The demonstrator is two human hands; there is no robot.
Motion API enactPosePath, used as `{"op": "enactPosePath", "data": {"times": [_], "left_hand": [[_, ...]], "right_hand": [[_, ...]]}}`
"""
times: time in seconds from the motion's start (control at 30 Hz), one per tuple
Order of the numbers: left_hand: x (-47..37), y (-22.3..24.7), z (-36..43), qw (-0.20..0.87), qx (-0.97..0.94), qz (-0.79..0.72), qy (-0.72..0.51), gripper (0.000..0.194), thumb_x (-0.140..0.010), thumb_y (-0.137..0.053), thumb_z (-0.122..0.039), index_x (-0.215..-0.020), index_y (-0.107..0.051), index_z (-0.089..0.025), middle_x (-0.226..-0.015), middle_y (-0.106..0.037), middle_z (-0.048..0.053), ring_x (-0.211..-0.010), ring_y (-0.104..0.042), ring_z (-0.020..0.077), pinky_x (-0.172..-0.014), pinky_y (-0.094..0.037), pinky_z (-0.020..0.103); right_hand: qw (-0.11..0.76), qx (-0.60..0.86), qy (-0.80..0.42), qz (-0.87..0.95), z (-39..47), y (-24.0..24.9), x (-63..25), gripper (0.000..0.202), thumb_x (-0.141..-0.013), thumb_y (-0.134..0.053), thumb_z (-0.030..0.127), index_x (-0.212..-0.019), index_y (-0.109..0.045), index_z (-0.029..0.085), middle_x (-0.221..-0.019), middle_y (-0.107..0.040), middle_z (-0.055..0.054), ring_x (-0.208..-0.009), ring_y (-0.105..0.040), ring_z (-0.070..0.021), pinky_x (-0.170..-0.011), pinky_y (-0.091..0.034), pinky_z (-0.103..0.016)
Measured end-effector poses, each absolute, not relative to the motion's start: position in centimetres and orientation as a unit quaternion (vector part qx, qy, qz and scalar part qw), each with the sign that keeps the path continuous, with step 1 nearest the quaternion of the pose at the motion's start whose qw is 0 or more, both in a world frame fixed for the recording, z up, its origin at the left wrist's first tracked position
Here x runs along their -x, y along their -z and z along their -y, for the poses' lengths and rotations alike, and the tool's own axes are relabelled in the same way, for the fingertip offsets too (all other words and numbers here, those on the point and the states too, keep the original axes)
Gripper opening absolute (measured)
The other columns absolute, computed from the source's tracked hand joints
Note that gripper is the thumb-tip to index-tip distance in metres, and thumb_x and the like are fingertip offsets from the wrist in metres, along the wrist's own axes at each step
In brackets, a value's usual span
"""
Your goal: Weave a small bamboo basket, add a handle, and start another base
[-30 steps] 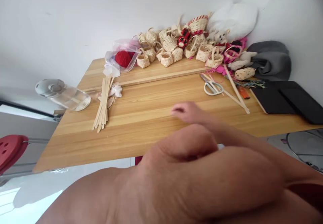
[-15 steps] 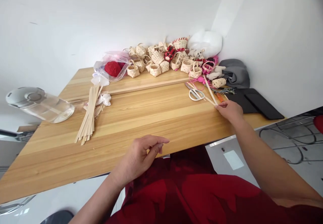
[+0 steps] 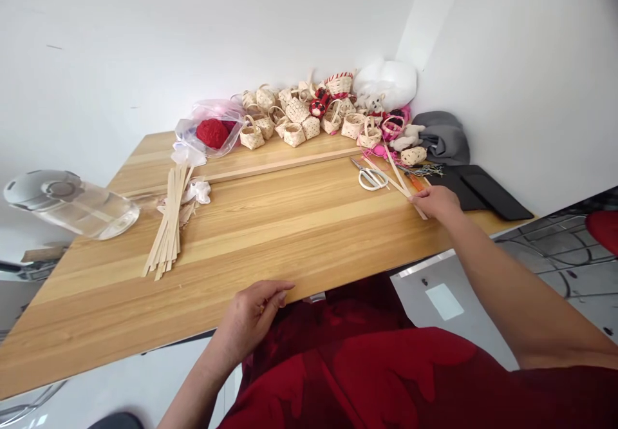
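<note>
Tabletop: strips under right fingers

Your table runs left to right before you, its far edge against the wall. At the back centre sits a heap of baskets; a bag lies just left of it, cloth to its right in the corner. A bundle of strips lies on the left part, a bottle further left at the edge. Scissors lie right of centre, loose strips just beside them. Your right hand rests on the near end of those strips. Your left hand rests at the near edge.
</note>
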State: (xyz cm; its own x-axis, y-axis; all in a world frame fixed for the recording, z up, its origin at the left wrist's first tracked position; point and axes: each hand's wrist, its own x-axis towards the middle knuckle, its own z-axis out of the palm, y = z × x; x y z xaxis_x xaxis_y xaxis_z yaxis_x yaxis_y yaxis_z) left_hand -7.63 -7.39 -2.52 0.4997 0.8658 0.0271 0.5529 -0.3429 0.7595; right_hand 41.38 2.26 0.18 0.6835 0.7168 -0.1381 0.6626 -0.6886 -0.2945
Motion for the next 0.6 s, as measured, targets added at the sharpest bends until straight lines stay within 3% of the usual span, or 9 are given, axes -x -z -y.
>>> {"op": "enactPosePath", "data": {"times": [0.3,0.47,0.6], "left_hand": [[7.8,3.5,7.2,0.337,-0.803,-0.432,-0.234,0.027,-0.102,-0.055,-0.030,-0.115,-0.078,-0.025,-0.101,-0.081,0.005,-0.088,-0.077,0.0181,-0.083,-0.062,0.028],[7.9,3.6,7.0,0.341,-0.799,-0.430,-0.244,0.026,-0.100,-0.058,-0.035,-0.112,-0.079,-0.026,-0.103,-0.082,0.005,-0.089,-0.079,0.0198,-0.077,-0.064,0.026],[7.9,3.6,6.8,0.346,-0.799,-0.432,-0.237,0.027,-0.100,-0.058,-0.038,-0.112,-0.080,-0.027,-0.103,-0.083,0.004,-0.089,-0.080,0.0210,-0.078,-0.065,0.027]], "right_hand": [[0.119,0.920,-0.146,0.345,3.3,0.2,-43.0,0.024,-0.083,-0.077,0.043,-0.081,-0.073,0.019,-0.085,-0.077,-0.012,-0.068,-0.063,-0.0213,-0.064,-0.042,-0.034],[0.110,0.918,-0.133,0.357,6.8,0.7,-44.0,0.034,-0.076,-0.078,0.054,-0.067,-0.066,0.023,-0.069,-0.072,-0.005,-0.065,-0.065,-0.0233,-0.061,-0.043,-0.034],[0.116,0.914,-0.106,0.375,10.1,1.6,-45.6,0.053,-0.071,-0.075,0.070,-0.051,-0.053,0.026,-0.050,-0.062,-0.006,-0.047,-0.058,-0.0238,-0.050,-0.042,-0.037]]}}
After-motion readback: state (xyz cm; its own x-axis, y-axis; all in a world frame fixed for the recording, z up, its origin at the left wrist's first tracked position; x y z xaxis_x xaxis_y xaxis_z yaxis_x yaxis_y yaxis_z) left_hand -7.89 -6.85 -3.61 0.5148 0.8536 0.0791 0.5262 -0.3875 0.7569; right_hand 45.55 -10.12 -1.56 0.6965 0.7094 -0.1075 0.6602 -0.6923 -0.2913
